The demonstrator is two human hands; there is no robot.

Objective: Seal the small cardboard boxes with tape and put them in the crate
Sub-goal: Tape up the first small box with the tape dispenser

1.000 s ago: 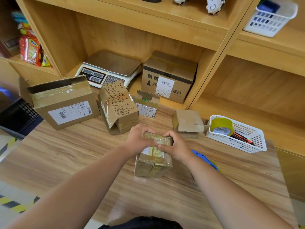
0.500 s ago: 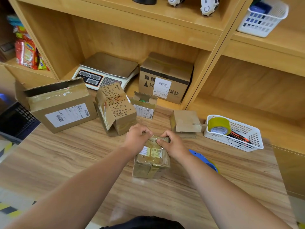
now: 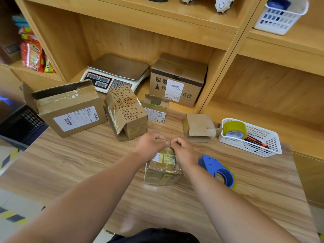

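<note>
Gripping the small box (image 3: 163, 170) from above, left hand (image 3: 149, 145) and right hand (image 3: 182, 149) curl round it.

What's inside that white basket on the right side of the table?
The white basket holds a yellow tape roll at its left end and an orange-and-black tool beside it. The roll covers one end of the tool, so what it is stays unclear.

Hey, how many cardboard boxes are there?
6: held box centre, large box far left, printed box beside it, open box right of that, shelf box by scale, flap box by basket. Crate may hide more.
</note>
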